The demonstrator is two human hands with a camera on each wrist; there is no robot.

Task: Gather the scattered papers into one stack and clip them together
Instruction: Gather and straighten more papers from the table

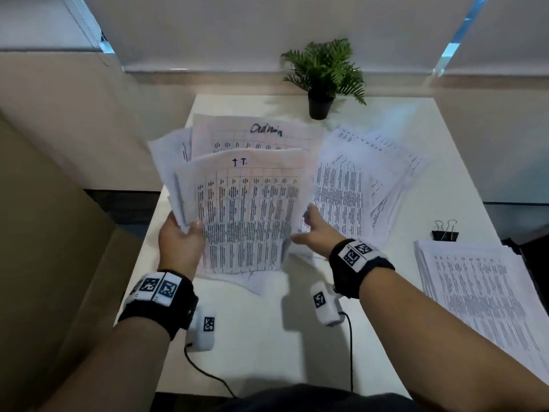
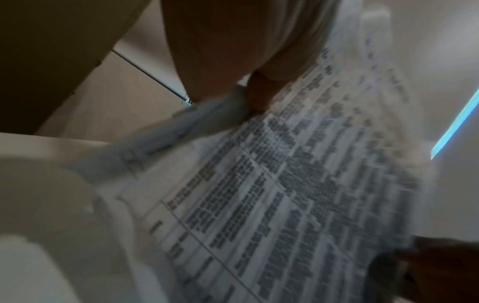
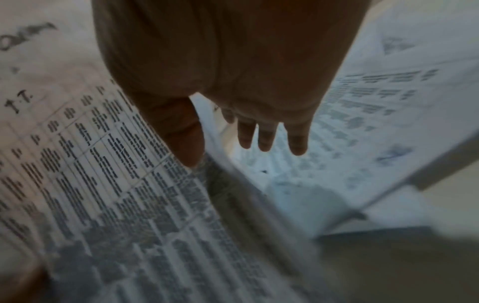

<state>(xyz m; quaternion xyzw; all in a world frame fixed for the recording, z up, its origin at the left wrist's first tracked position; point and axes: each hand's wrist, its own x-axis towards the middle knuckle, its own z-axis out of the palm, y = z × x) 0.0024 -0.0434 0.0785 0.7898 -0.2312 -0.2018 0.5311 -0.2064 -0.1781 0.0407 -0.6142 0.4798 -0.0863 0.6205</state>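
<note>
Nearest to you, your left hand (image 1: 178,243) grips a fanned bundle of papers (image 1: 246,209) at its lower left corner, thumb (image 1: 196,226) on the front sheet and the other fingers hidden behind. The bundle is lifted off the white table (image 1: 267,337) and tilted up toward you, long axis running away from you, headings at the far end. The front sheet is a printed grid of dense small text with "T.T." handwritten in black at the top; the left wrist view shows that same table print (image 2: 285,194) up close, blurred, with your thumb (image 2: 259,92) pressed on it. Behind it another grid sheet (image 1: 261,132) sticks out higher, with a scrawled handwritten heading, and more sheets splay out to the left, edges not lined up.

Your right hand (image 1: 315,230) reaches in beside the bundle's right edge, fingers (image 3: 264,137) straight and spread, thumb (image 3: 181,133) lying on the front sheet's edge. It's wide, gripping nothing that you can see.

Past that hand, loose sheets (image 1: 356,179) lie flat on the table, overlapping and skewed, their long axes angled away to the right, covered in columns of small print.

Off to your right, a separate thick stack (image 1: 475,286) sits at the table's edge, tidy, printed side up. Just beyond its far end, a black binder clip (image 1: 445,233) stands with its wire handles up.

Farthest back, a small potted fern (image 1: 323,78) stands on the table near the wall.
</note>
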